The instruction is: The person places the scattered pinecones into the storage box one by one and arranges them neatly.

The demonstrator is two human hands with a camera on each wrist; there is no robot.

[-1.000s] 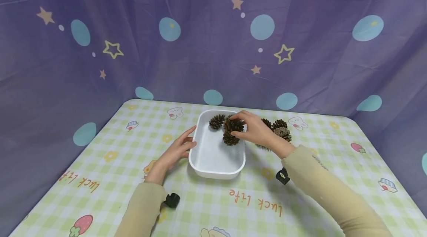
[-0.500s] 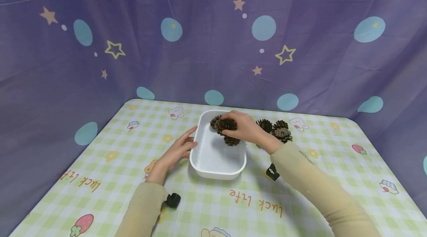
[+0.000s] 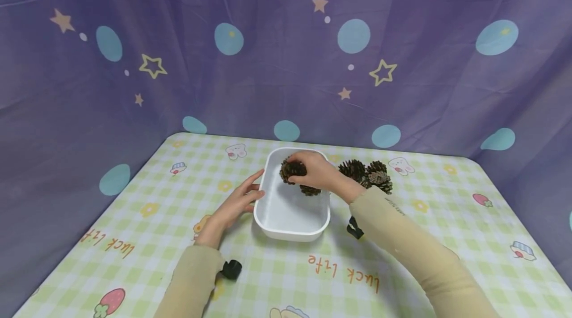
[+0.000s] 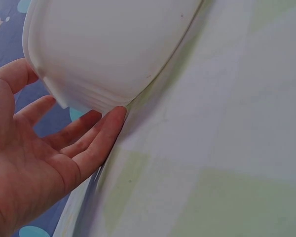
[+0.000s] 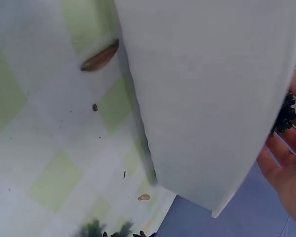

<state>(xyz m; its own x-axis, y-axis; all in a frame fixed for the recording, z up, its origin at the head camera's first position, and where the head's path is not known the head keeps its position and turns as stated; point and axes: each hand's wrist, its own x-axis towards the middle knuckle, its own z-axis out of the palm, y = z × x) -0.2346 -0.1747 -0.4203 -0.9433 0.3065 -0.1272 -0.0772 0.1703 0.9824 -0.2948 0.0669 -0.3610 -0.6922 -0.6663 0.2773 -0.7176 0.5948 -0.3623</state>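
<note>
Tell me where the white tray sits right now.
In the head view the tray sits mid-table, between the left hand against its left wall and loose pinecones on its right.

The tub point(image 3: 291, 228) is plain white. The pine cones point(image 3: 366, 173) are dark brown with paler scale tips. The surface point(image 3: 147, 218) wears a pale green and white check with cartoon prints and orange lettering. At 12 o'clock, the backdrop point(image 3: 268, 69) is purple with teal dots and stars. Both sleeves point(image 3: 415, 243) are beige.
</note>
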